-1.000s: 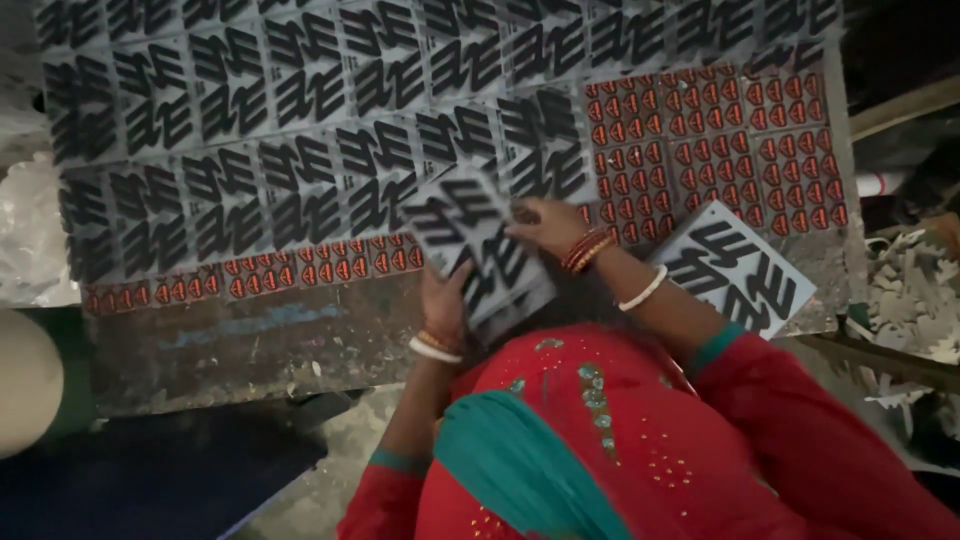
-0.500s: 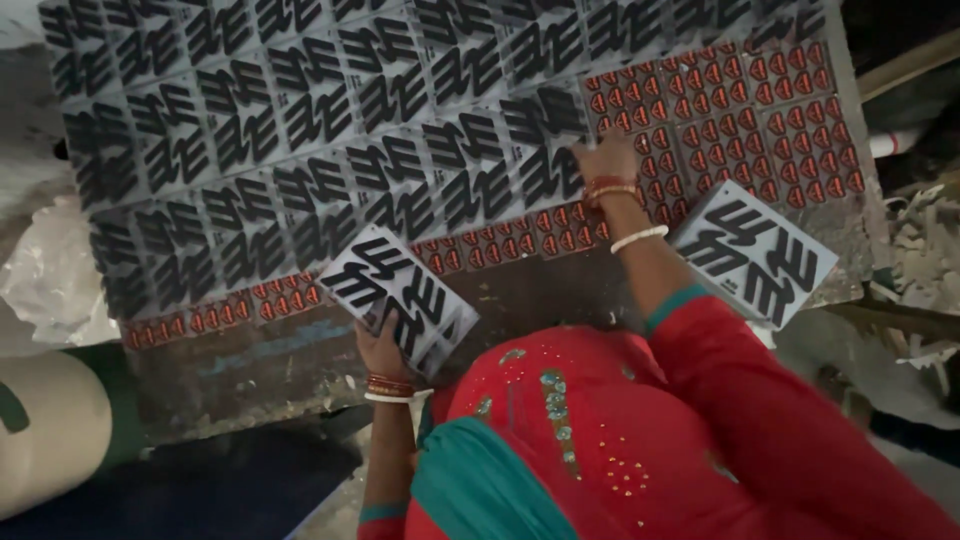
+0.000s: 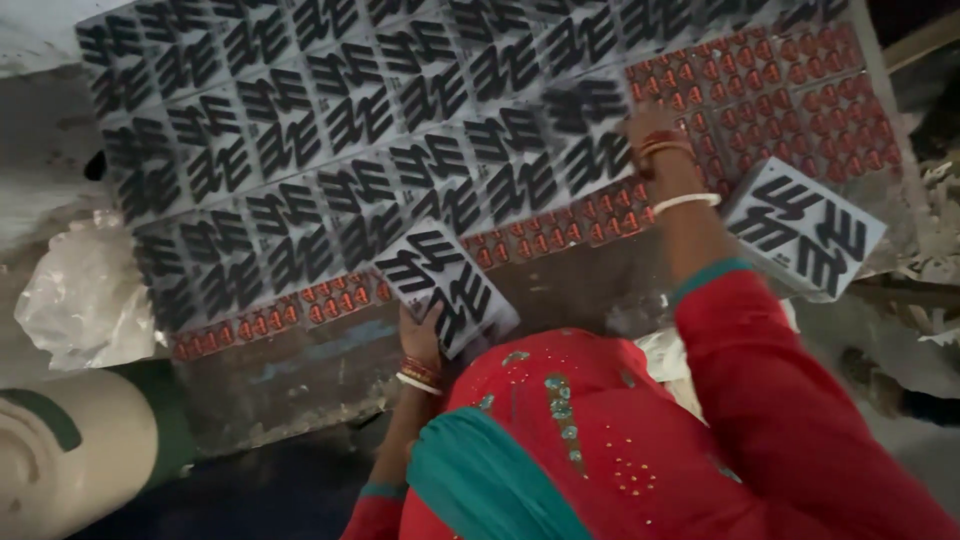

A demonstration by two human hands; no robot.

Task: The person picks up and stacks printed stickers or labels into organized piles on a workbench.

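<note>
Head view: left hand (image 3: 422, 335) grips flat square patterned card (image 3: 445, 285); right hand (image 3: 648, 128) spread on grey sheets (image 3: 330, 130).

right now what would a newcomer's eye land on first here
First, the sheets of bold black marks tiled across the board, with red printed strips at its upper right. Next, the left hand holding a loose black-marked sheet at the board's lower edge, while the right hand presses on the tiled sheets.

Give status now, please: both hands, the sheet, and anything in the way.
Left hand grips a black-patterned sheet from below. Right hand flat on the laid sheets. Second loose sheet beside the right arm. Nothing blocking.
</note>
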